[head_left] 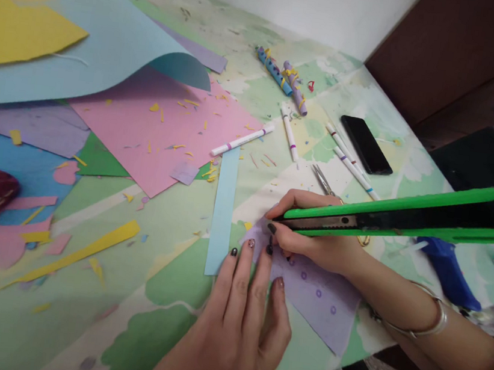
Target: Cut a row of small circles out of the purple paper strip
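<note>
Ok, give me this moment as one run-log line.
left hand: resting partly on purple paper | right hand: holds green cutter, blade end at purple paper | nearby: light-blue strip, scissors, black phone

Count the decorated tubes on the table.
2: the blue tube and, just right of it, the purple tube, both left of the phone. The blue sheet could hide more.
</note>
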A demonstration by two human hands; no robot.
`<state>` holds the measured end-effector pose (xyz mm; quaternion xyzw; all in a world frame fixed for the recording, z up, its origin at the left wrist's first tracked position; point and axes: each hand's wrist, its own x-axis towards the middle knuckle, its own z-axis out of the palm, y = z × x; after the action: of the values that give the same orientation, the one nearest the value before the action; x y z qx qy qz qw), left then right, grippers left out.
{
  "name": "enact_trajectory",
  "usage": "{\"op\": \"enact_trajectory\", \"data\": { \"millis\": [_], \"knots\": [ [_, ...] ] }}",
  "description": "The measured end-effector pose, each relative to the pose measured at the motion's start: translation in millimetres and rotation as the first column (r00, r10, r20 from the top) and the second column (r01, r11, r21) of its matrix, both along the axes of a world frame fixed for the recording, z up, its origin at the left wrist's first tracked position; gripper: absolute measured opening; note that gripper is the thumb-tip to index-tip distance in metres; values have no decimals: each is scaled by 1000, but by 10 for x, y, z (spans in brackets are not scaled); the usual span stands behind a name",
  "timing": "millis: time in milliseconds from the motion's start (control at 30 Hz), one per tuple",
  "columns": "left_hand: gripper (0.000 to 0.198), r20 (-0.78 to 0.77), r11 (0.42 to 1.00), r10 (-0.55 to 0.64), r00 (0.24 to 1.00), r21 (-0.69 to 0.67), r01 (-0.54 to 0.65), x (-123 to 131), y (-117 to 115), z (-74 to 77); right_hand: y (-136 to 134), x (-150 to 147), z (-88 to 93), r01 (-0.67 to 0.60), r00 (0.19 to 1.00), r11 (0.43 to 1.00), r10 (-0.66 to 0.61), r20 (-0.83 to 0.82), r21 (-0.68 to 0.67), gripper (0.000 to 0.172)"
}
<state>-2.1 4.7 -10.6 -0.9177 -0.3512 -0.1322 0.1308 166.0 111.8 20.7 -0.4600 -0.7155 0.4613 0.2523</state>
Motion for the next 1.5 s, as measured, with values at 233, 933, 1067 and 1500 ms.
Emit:
{"op": "enact_trajectory", "data": {
  "millis": [233, 933, 1067, 1500],
  "knots": [
    [37, 14, 999, 47, 999, -23, -46, 26, -24, -1, -8, -10, -53, 30, 1000, 998, -29, -9, 46, 6],
    [43, -23, 999, 14, 1000, -45, -15, 9, -19, 41, -22, -24, -48, 39, 999, 998, -39, -16, 39, 7],
    [41, -17, 1000, -16, 1000, -9, 15, -1, -5, 34, -16, -22, -48, 26, 999, 998, -24, -22, 61, 7],
    [37, 27, 999, 43, 999, -14, -43, 45, -34, 8, -19, -25, -36, 27, 999, 995, -29, 18, 92, 9]
  ]
}}
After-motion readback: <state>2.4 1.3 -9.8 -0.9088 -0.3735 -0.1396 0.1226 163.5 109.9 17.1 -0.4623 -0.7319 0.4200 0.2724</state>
